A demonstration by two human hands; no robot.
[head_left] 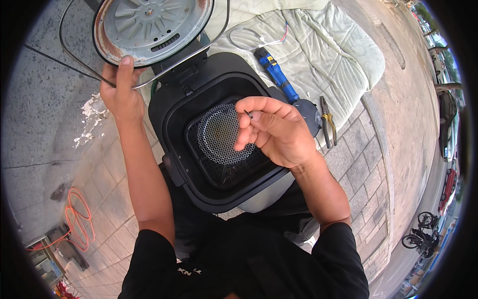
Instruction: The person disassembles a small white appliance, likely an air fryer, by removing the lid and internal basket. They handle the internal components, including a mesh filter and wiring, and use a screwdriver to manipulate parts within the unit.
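My left hand (122,93) grips the lower edge of a round metal lid (149,27) with rust around its rim, raised on the back of a black boxy cooking appliance (229,199); a bent metal tube (183,62) loops around the lid, crossing my fingers. My right hand (278,130), palm turned up, pinches a small dark piece (249,114), perhaps a screw, between thumb and fingers above the open appliance. Inside the appliance lies a round honeycomb mesh plate (214,134), partly hidden behind my right hand.
A blue cordless tool (279,74) and yellow-handled pliers (328,127) lie beside the appliance on or at a pale quilted pad (338,50). A thin cable (241,42) is behind them. An orange hose (77,219) coils on the pavement at left; motorbikes (420,236) and cars stand at right.
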